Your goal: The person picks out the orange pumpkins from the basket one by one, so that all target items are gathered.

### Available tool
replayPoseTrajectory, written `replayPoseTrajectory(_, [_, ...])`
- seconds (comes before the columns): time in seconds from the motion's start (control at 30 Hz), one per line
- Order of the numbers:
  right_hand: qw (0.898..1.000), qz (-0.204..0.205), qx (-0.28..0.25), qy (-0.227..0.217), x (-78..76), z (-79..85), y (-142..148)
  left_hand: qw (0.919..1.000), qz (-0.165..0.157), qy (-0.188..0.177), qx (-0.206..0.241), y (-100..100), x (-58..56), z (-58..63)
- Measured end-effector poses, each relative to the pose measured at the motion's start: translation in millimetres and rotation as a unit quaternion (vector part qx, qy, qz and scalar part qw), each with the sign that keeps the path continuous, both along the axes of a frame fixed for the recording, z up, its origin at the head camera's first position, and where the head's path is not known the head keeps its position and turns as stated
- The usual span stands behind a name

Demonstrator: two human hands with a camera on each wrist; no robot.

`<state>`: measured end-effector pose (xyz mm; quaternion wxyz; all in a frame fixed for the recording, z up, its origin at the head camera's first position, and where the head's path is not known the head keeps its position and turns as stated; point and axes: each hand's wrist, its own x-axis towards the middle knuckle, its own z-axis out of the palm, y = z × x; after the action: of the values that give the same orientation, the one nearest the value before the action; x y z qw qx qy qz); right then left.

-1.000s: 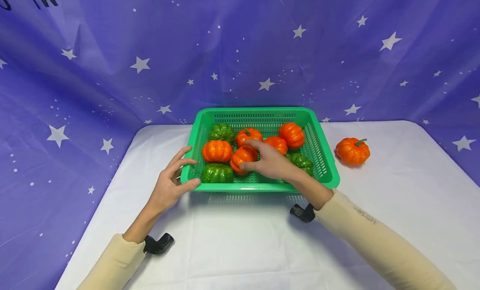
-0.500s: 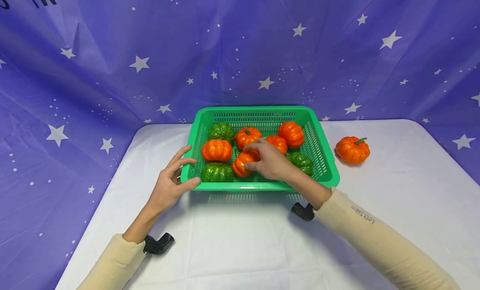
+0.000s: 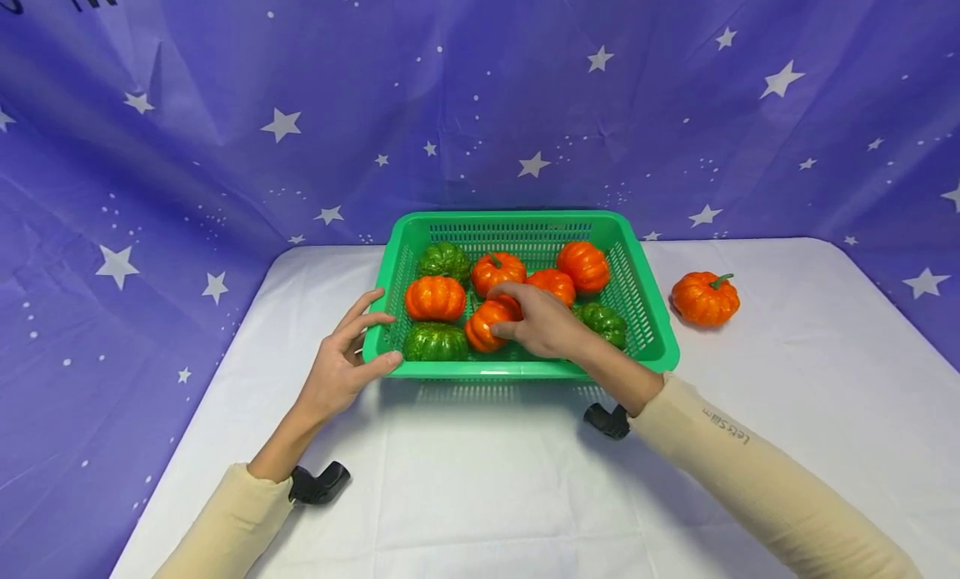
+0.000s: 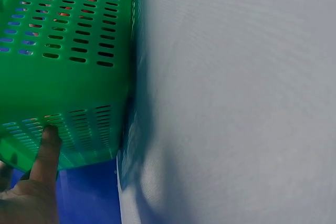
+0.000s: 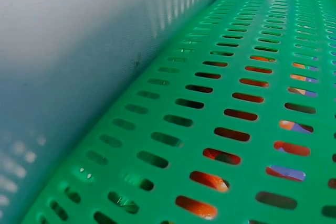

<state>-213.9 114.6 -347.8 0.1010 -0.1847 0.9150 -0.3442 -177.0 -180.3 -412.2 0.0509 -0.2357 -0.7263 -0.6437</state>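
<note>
A green slotted basket point(image 3: 517, 370) holds several small orange and green pumpkins. My left hand point(image 3: 341, 366) holds the basket's left front corner, thumb on the front rim; in the left wrist view one finger point(image 4: 48, 156) touches the outer wall. Inside the basket, my right hand point(image 3: 543, 322) grips an orange pumpkin point(image 3: 487, 325) near the front middle. Left of it lie another orange pumpkin point(image 3: 435, 298) and a green pumpkin point(image 3: 435, 342). Behind it is a stemmed orange pumpkin point(image 3: 498, 269). The right wrist view shows mostly the basket's slotted front wall point(image 5: 226, 114).
One orange pumpkin point(image 3: 706, 299) with a green stem sits on the white tablecloth point(image 3: 480, 479), right of the basket. A purple star-patterned cloth point(image 3: 480, 104) hangs just behind the basket. Inside the basket's right part are more orange pumpkins point(image 3: 583, 267) and a green pumpkin point(image 3: 602, 325).
The gripped orange pumpkin has turned and shifted slightly toward the front right of the basket with my right hand. My left hand has stayed at the corner.
</note>
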Motion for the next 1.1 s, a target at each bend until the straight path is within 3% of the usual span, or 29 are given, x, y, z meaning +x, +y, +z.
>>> replayPoseTrajectory(0.77, [1.000,-0.009,-0.002,0.019,2.0,-0.3,3.6,1.0000,-0.001,0.002,0.006,1.6,-0.1,0.6])
replayPoseTrajectory(1.1, [0.997,-0.034,-0.063,0.030,5.2,4.4,8.2,0.9999,-0.006,0.004,0.015,1.9,-0.1,0.3])
